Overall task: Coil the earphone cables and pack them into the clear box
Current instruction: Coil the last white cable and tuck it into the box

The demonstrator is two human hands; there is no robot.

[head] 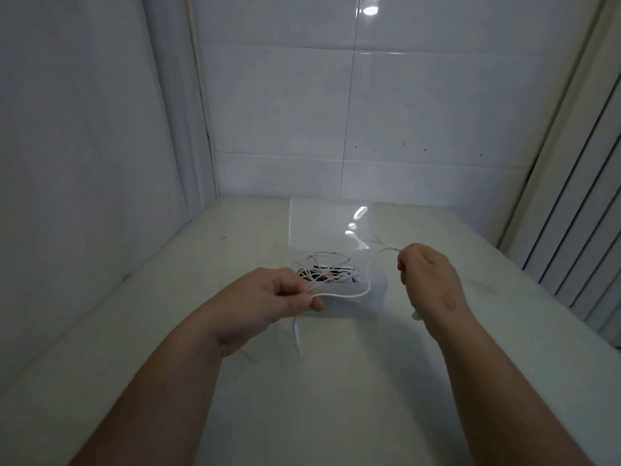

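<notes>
The left hand (285, 294) pinches a white earphone cable (346, 295), its remote (297, 334) dangling just below. The right hand (426, 280) grips the same cable's far stretch. Between and just beyond both hands sits the clear box (356, 307), holding 1 loose tangle (322, 272). The slack span could snag that tangle and drag it out.

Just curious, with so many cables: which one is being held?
The white cable stretched between the left hand and right hand; the other cables lie tangled inside the clear box.
</notes>
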